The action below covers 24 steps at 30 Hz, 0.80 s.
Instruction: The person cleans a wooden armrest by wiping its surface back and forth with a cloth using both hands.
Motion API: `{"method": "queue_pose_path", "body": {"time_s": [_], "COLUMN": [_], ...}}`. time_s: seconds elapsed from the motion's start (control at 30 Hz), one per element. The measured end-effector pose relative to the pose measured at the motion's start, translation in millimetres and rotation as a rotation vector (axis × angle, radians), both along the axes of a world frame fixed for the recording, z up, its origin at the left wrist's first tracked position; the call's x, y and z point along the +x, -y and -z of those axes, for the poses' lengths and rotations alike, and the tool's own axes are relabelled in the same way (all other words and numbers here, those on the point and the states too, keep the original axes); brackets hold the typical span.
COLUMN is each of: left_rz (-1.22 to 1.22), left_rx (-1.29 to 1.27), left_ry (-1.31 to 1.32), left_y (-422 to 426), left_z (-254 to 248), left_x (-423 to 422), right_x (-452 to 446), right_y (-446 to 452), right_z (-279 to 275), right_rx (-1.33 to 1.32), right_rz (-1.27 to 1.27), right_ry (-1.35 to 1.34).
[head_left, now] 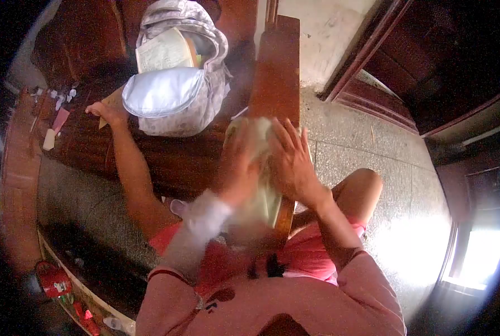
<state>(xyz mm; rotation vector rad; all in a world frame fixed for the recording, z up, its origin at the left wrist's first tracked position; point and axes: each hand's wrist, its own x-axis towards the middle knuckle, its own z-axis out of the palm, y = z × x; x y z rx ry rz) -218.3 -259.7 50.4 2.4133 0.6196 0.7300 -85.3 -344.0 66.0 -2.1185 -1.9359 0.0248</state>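
Observation:
A pale green cloth (268, 204) lies over the dark wooden armrest in front of me. My right hand (294, 168) rests flat on it, palm down, with its fingers stretched out. Beside it on the left, my left hand (240, 168) is blurred by motion, its fingers seeming extended over the cloth. Whether the left palm touches the fabric I cannot tell. Just beyond my left hand, a grey patterned backpack (205, 112) stands with its top unzipped and its pale flap folded down. A written notebook (166, 53) sticks out of it.
The wooden armrest (276, 67) runs away from me beside a dark wooden seat (82, 151). My bare foot (107, 113) is on the seat next to a brown flat piece (114, 101). Small scraps (59, 98) lie at the left. Speckled floor (367, 140) extends right, towards dark furniture (429, 61).

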Motion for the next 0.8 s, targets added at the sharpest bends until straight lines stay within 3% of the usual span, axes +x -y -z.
{"method": "queue_pose_path", "body": {"time_s": [0.03,0.1,0.17,0.27,0.33,0.43,0.47,0.57,0.6,0.7,0.73,0.8], "left_rz": [0.026,0.086,0.100,-0.177,-0.097,-0.065,-0.071,-0.138,-0.200,-0.321,-0.333,-0.349], "left_rx": [0.041,-0.163,-0.322,0.236,-0.042,-0.182,-0.178,-0.070,-0.008,-0.110,-0.167,-0.200], "left_ry": [0.072,0.108,0.107,0.172,0.110,0.116,0.125,0.058,-0.009,-0.193,-0.217,-0.232], "left_y": [-17.2,-48.9,-69.6,-142.2,-148.9,-179.8,-191.6,-224.2,-229.9,-243.8,-244.5,-240.6], "left_z": [13.2,14.1,-3.3,92.2,45.5,38.2,39.4,48.1,49.8,39.1,34.2,24.9], "left_x": [11.7,35.1,60.3,115.0,133.1,169.8,180.0,205.6,211.8,229.7,232.0,230.1], "right_x": [8.9,23.9,49.5,88.3,116.1,146.1,153.0,171.3,172.3,181.3,183.1,184.3], "right_y": [-15.7,-48.3,-76.8,-120.9,-151.1,-191.1,-203.9,-223.1,-230.9,-255.2,-255.3,-255.5], "right_z": [-9.4,-34.1,-6.1,22.7,40.1,55.4,56.8,58.9,49.1,56.6,52.1,50.9], "right_rx": [-0.106,-0.317,-0.141,0.012,0.119,0.265,0.284,0.437,0.400,0.426,0.321,0.333], "right_rz": [0.019,0.057,0.073,0.082,0.079,0.098,0.128,0.169,0.169,0.319,0.307,0.299], "right_ry": [-0.017,-0.053,0.019,0.113,0.167,0.193,0.126,0.318,0.210,0.116,0.084,0.161]}}
